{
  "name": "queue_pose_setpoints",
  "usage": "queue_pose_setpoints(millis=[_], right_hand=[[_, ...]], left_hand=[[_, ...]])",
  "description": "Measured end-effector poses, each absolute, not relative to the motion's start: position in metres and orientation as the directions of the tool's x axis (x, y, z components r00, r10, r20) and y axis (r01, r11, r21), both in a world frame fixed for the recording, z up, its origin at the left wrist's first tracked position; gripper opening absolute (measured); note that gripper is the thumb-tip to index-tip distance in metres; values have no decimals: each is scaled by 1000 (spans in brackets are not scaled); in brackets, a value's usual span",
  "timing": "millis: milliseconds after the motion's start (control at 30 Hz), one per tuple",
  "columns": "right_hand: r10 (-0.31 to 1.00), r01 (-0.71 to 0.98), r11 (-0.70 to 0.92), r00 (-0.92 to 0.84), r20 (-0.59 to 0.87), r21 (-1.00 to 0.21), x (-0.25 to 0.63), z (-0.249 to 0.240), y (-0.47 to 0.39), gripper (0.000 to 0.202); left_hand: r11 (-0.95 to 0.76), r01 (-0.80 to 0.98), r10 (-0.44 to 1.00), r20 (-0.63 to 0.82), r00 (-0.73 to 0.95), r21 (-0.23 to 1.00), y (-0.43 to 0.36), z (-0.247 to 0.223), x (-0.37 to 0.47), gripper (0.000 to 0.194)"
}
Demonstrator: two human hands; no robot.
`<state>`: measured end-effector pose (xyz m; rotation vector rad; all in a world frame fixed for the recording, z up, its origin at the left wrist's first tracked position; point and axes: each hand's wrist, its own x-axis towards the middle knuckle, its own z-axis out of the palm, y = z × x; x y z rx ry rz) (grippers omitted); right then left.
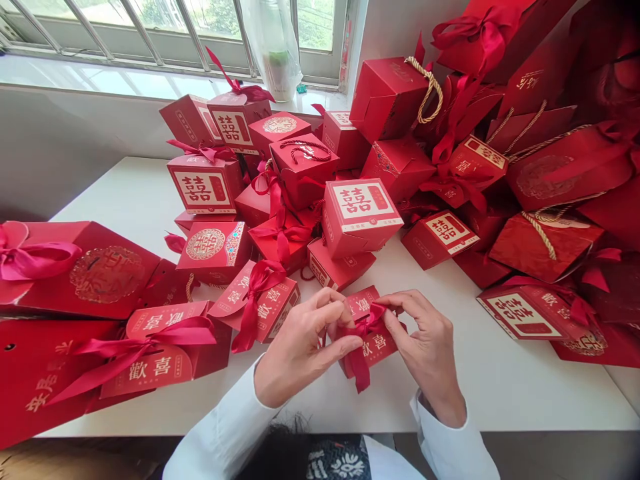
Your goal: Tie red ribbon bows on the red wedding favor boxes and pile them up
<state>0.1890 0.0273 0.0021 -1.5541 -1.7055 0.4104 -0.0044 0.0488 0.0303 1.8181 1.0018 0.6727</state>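
A small red gift box with gold characters on top sits at the front of the table, between my hands. Across its top runs a crimson ribbon with a bow, one tail hanging down the front side. My left hand is at the bow's left side, thumb and index finger curled about a ribbon loop. From the other side, my right hand pinches the ribbon near the box's back edge with thumb and fingertips. Part of the box is hidden behind both hands.
Another ribboned box lies just left of my left hand. Red boxes are piled behind, one with a white label. Larger boxes stand at left, and a heap with gold cords at right. A bagged bottle stands on the windowsill.
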Motion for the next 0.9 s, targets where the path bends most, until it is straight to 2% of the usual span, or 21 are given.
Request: queue_pose_setpoints(millis=[100,200,467,800,900], right_hand=[[923,721,198,90,373,-664,186,0,26,16],[917,705,168,145,372,-689,184,-4,25,14],[901,715,176,160,404,-676,182,-9,23,16],[881,773,180,148,449,-609,183,-12,21,18],[898,741,163,161,408,-651,184,-9,21,17]], left_hand=[[-279,282,829,82,553,918,51,29,-2,18],[-280,256,826,97,555,925,54,25,0,19],[-136,260,830,-33,557,956,54,20,0,24],[-134,358,850,-79,521,924,56,21,-2,25],[-187,444,881,-51,471,877,57,20,-1,25]])
